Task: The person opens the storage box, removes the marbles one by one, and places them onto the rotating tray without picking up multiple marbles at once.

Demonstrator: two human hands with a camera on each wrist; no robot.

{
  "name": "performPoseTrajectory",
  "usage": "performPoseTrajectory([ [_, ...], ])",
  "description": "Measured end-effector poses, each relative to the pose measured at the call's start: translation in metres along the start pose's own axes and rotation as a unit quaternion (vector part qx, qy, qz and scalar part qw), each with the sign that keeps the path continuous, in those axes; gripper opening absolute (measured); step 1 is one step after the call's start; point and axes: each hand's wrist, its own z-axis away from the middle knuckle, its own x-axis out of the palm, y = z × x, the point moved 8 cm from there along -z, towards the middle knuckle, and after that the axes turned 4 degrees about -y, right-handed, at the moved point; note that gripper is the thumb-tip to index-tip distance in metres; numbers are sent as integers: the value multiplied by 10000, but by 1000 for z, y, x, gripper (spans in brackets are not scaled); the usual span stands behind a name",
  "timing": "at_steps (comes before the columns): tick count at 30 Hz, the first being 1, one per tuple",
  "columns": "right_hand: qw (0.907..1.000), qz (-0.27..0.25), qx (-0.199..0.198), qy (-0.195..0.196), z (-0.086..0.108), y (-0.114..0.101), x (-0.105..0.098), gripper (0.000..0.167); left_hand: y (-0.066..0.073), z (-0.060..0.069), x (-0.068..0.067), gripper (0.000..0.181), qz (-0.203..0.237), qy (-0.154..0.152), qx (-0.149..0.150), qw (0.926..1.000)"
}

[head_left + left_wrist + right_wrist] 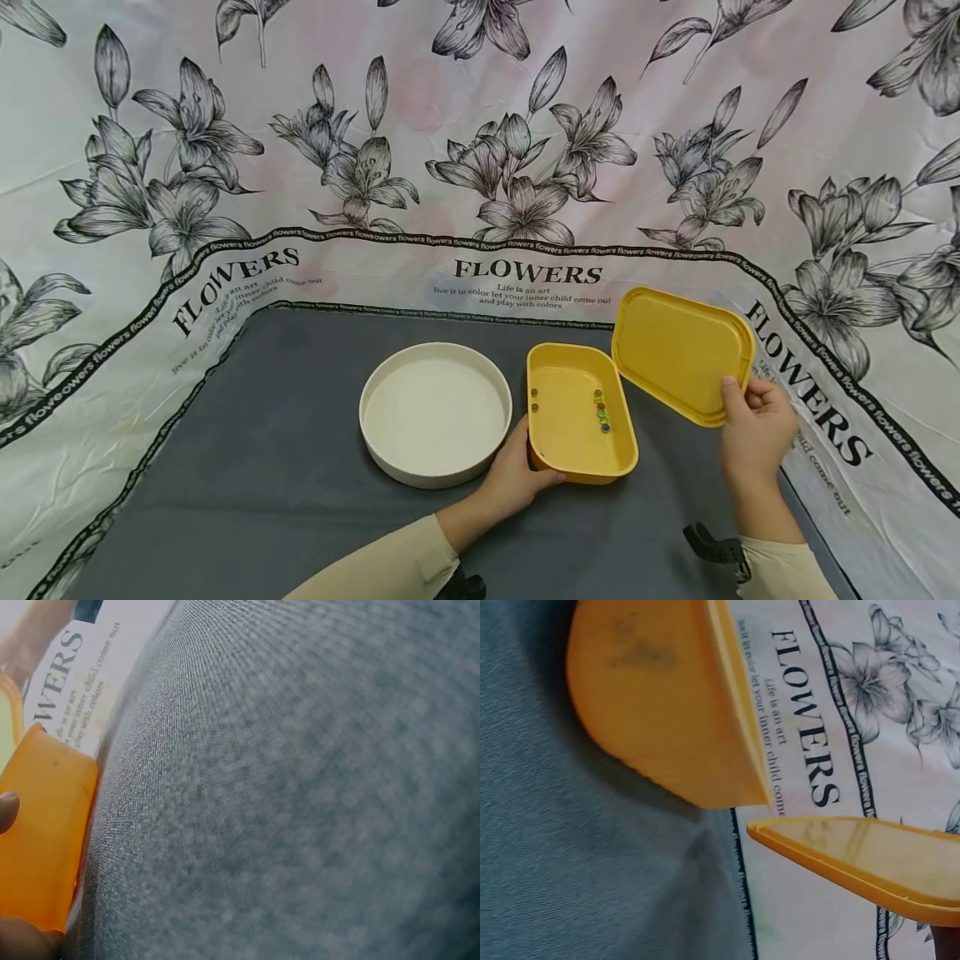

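A pale flowered cloth (420,92) fills the background, its gray middle (262,467) framed by black bands and the printed word FLOWERS. On the gray stands a round cream dish (435,412) with low walls, nothing touching its inside. Just to its right, seen from the head, is a deep yellow box (564,433), uncovered and resting on the gray; the right wrist view shows a faint dark smudge on its outside. Beyond the box's right side is the matching yellow lid (678,354), tilted and raised off the cloth, one corner near the box. Cream sleeves (382,562) reach in from the bottom edge. The left hand (513,479), between dish and box, grasps the box at its near left corner, thumb along the near wall and fingers against the left side. The right hand (759,429) pinches the lid by its near right corner, thumb on the upper face. Smallest are the beads (602,414) inside the box: a short row of mixed colors toward the right, ending in blue, and two brownish ones by the left wall
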Motion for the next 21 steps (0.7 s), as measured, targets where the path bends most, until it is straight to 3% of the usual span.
performPoseTrajectory([
  [4,9987,-374,284,193,3,12,-13,8,-1,3,2,101,-69,16,-29,10000],
  [9,9927,-568,946,496,3,31,-26,10,-2,3,2,102,-172,6,-27,9998],
  [19,9695,-750,2118,985,13,60,-47,7,-2,2,0,102,-263,-48,-28,9996],
  [21,9614,-1118,2279,1060,15,64,-50,3,-2,2,0,102,-270,-77,-26,9996],
])
